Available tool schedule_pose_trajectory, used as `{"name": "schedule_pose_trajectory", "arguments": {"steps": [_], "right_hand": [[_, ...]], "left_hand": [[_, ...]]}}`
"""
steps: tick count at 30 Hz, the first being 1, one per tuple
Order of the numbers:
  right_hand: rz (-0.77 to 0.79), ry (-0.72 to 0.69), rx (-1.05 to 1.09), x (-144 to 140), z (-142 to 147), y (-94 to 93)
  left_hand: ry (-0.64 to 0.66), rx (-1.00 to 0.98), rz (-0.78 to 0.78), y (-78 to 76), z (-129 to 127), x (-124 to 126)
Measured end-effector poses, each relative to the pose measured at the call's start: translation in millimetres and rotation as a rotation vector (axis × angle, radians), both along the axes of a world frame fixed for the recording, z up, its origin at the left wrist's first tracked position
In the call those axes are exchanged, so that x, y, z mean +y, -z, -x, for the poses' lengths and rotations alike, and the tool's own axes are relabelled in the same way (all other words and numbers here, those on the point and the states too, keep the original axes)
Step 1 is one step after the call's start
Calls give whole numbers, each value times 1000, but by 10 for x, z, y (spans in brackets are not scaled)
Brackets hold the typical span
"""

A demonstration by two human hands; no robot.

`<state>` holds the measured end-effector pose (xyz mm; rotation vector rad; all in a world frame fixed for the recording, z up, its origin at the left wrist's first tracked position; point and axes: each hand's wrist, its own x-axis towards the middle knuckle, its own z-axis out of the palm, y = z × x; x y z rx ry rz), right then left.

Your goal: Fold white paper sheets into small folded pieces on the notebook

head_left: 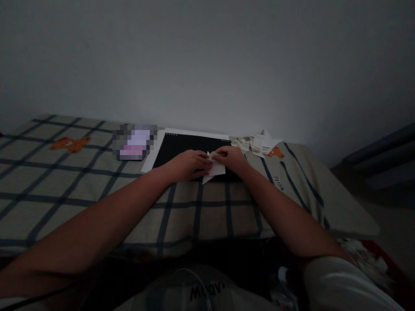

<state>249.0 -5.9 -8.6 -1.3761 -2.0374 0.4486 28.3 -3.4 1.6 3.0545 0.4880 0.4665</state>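
Observation:
A small white piece of folded paper (219, 167) lies between my two hands, over the front edge of a black board (191, 146). My left hand (192, 165) holds its left side, with the fingers bent over the paper. From the right, my right hand (232, 158) pinches the paper's upper edge between thumb and fingers. One pointed corner of the paper sticks out below the left fingertips. White sheets (149, 162) show under the black board at its left and back edges.
Several folded white paper pieces (259, 143) are heaped right of the board. A blurred-out device with a lit screen (136, 142) lies to the left. A checked cloth (97, 185) covers the table, which meets a pale wall. A clear bottle (283, 287) stands below the front edge.

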Motion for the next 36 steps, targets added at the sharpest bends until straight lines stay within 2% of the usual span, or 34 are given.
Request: {"name": "schedule_pose_trajectory", "arguments": {"steps": [3,6,8,11,21,26,36], "right_hand": [[-60,63,73,-4,-3,-18],[-114,135,126,-7,-13,-44],[-112,149,106,-4,-21,-56],[-91,131,35,4,-26,-61],[-84,115,-8,34,-33,-26],[-80,138,-5,49,-45,-13],[-257,87,-183,28,-42,-9]], "left_hand": [[-75,60,-51,-1,17,1],[-211,102,-81,-11,35,-16],[-292,120,-89,-6,36,-33],[-342,133,-99,16,23,-58],[-276,155,-21,42,44,-21],[-298,154,52,57,77,-3],[-243,232,49,0,101,-45]]}}
